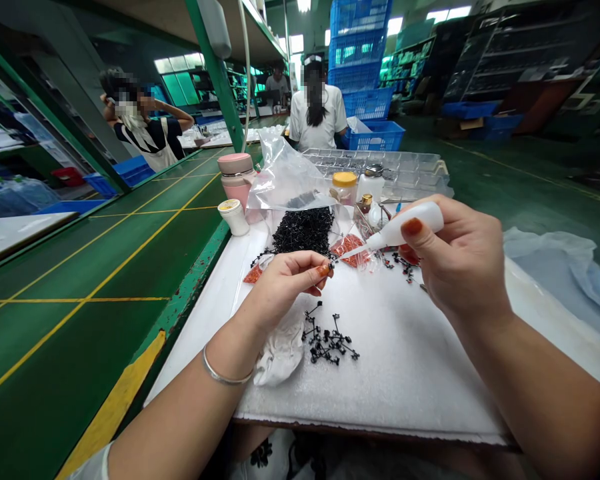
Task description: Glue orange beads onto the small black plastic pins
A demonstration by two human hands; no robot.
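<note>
My left hand is closed in a pinch on a tiny black part held at the fingertips above the white foam mat. My right hand is wrapped round a small white squeeze bottle, and its thin nozzle points left at the pinched part. A small cluster of black stemmed parts lies on the mat just below my left hand, beside a crumpled white cloth. A larger heap of the same black parts sits in an open clear plastic bag behind my hands.
Small bags of orange pieces lie by the heap. A pink tumbler, a small white jar, a yellow-lidded jar and clear compartment trays stand behind. A green bench runs left. Two people sit farther back.
</note>
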